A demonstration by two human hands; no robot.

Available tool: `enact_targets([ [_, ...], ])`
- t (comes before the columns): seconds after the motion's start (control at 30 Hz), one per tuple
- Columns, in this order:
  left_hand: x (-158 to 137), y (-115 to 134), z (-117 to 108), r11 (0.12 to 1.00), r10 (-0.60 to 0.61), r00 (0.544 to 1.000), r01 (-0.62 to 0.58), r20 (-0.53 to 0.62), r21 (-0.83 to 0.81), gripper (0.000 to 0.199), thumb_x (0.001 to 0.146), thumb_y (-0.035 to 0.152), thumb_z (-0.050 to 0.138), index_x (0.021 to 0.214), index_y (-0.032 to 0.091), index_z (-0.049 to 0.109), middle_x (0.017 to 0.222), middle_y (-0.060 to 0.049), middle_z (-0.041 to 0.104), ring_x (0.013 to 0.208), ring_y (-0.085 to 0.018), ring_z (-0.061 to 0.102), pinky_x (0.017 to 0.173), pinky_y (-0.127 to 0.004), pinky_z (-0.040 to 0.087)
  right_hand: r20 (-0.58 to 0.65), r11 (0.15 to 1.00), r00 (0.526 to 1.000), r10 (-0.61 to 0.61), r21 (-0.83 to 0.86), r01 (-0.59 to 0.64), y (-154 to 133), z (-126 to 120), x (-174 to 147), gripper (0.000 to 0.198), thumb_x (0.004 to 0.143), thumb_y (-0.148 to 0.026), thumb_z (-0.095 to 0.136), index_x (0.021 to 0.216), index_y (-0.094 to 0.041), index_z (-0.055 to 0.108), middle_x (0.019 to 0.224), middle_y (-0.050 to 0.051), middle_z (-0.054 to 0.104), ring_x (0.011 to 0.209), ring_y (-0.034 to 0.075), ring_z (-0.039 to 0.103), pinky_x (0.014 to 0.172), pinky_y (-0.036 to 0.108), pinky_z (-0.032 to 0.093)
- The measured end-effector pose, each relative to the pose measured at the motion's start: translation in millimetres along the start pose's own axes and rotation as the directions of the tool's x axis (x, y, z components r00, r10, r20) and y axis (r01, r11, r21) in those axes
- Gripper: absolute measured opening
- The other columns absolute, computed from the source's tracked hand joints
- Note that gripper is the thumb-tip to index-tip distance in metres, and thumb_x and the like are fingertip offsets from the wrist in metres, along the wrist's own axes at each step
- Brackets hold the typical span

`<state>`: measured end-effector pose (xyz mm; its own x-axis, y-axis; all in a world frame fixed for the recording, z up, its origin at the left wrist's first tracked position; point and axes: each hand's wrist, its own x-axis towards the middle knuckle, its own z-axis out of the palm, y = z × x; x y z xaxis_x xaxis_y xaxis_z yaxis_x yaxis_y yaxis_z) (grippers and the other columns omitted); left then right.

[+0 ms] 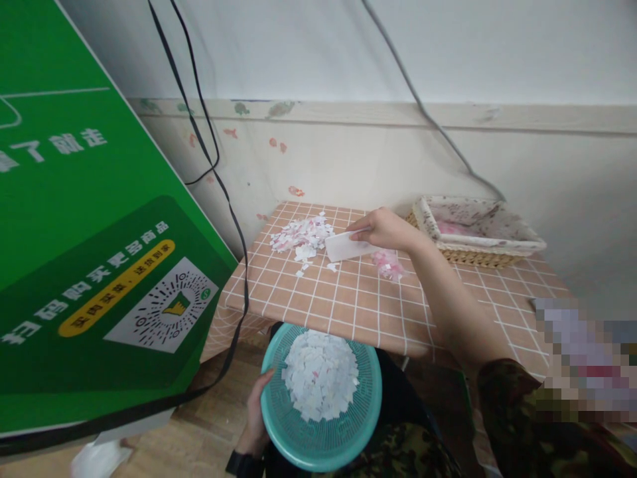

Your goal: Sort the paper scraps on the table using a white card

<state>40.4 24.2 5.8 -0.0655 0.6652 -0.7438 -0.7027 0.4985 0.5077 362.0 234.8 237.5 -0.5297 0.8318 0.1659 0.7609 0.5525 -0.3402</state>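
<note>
My left hand (pixel 257 410) grips the left rim of a round teal plastic colander (pixel 318 455), held below the table's front edge. Inside it lies a heap of small white paper scraps (pixel 321 375). Over the table, my right hand (pixel 381 229) is closed on a flat white rectangular card (pixel 347 246), thumb and fingers pinching its right end. The card's left end meets a spread pile of white and pink paper scraps (pixel 301 236). Just below and right of my right hand sits a small bunch of pink scraps (pixel 388 264).
A brown checked cloth (pixel 343 312) covers the table. At its back right stands a cloth-lined wicker basket (pixel 472 255) with something pink inside. A large green sign (pixel 99 199) leans in at left, with a black strap (pixel 239 265) hanging across it. A wall closes off the back.
</note>
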Motion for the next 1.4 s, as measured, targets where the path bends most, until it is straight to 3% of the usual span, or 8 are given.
enact_targets([
  [0.17,-4,1,6,0.999,-0.037,0.999,0.037,0.029,-0.001,0.013,0.065,0.023,0.067,0.066,0.011,0.073,0.065,-0.009,0.075,0.066,-0.028,0.070,0.068,-0.040,0.055,0.058,0.998,0.998,-0.008,0.058,0.005,-2,-2,-1,0.028,0.078,-0.021,0.060,0.103,-0.024,0.072,0.093,0.002,0.073,0.075,0.015,0.065,0.065,0.024,0.044],
  [0.4,-6,2,6,1.000,-0.027,0.999,0.027,0.024,0.011,0.015,0.065,0.022,0.066,0.072,0.011,0.073,0.072,-0.010,0.076,0.071,-0.029,0.071,0.073,-0.041,0.055,0.036,0.996,0.999,0.025,0.085,-0.028,0,-2,-3,0.027,0.077,-0.022,0.060,0.101,-0.025,0.073,0.093,0.001,0.073,0.077,0.017,0.065,0.068,0.026,0.046],
  [0.63,-2,1,3,1.000,0.004,0.998,-0.005,0.064,0.022,0.015,0.063,0.023,0.068,0.071,0.012,0.073,0.070,-0.008,0.076,0.073,-0.030,0.070,0.072,-0.043,0.055,0.117,0.993,0.992,-0.051,0.109,0.039,-11,-1,-1,0.025,0.079,-0.024,0.059,0.100,-0.024,0.073,0.091,0.000,0.073,0.074,0.015,0.065,0.064,0.023,0.045],
  [0.87,0,1,1,1.000,0.010,0.997,-0.011,0.079,0.013,0.015,0.064,0.023,0.068,0.071,0.012,0.074,0.072,-0.009,0.076,0.070,-0.028,0.070,0.072,-0.041,0.055,-0.081,1.000,0.997,0.013,0.015,-0.011,-9,6,2,0.030,0.080,-0.023,0.058,0.107,-0.023,0.070,0.102,0.004,0.071,0.088,0.019,0.065,0.075,0.028,0.045],
  [1.03,-1,1,2,1.000,-0.014,0.998,0.014,0.067,0.012,0.017,0.065,0.025,0.068,0.074,0.012,0.074,0.072,-0.008,0.076,0.071,-0.029,0.070,0.070,-0.042,0.056,0.034,0.999,0.999,-0.041,0.020,0.040,-9,6,1,0.027,0.080,-0.023,0.059,0.104,-0.026,0.071,0.095,0.001,0.073,0.079,0.017,0.066,0.070,0.026,0.045],
  [1.23,-3,1,2,1.000,-0.016,0.996,0.015,0.091,0.006,0.018,0.065,0.024,0.067,0.076,0.012,0.074,0.074,-0.009,0.077,0.071,-0.028,0.070,0.071,-0.041,0.055,-0.076,0.999,0.997,0.025,-0.035,-0.028,-3,8,3,0.030,0.081,-0.024,0.057,0.107,-0.025,0.070,0.102,0.004,0.071,0.089,0.021,0.065,0.076,0.029,0.045],
  [1.4,-3,1,2,0.999,-0.036,0.996,0.036,0.078,0.006,0.018,0.064,0.025,0.068,0.074,0.011,0.074,0.074,-0.010,0.077,0.071,-0.029,0.070,0.071,-0.041,0.055,-0.018,1.000,1.000,0.013,-0.022,-0.013,-1,3,0,0.029,0.081,-0.023,0.057,0.105,-0.025,0.071,0.096,0.003,0.072,0.083,0.019,0.065,0.073,0.028,0.045],
])
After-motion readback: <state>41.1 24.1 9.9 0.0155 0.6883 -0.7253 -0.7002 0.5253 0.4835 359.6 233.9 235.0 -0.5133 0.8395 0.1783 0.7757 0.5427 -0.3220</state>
